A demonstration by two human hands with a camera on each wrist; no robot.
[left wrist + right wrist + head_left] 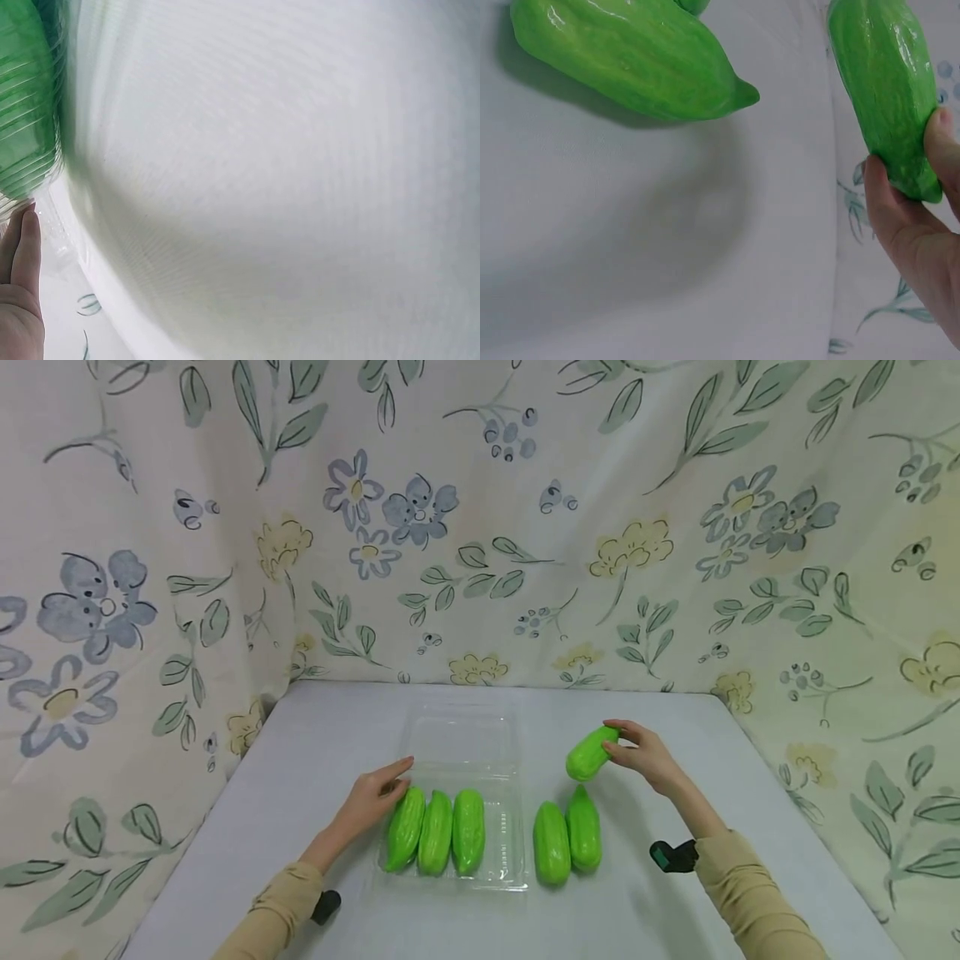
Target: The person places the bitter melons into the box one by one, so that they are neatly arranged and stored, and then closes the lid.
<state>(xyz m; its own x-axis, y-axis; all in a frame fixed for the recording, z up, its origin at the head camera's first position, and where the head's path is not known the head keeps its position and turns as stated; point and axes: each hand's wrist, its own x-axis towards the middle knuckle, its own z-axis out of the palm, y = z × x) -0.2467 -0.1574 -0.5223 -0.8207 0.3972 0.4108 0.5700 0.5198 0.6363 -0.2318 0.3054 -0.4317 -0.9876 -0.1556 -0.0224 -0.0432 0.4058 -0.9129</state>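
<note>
A glossy green oblong gourd [589, 756] is pinched at one end by the right hand [648, 762], fingers clamped, above the white surface [450, 928], near two loose gourds [552, 845]. The left hand [369, 799] touches a clear plastic box [505, 839], fingers straight.

- No text, label, brand, number or sign can be read in the head view or either wrist view.
</note>
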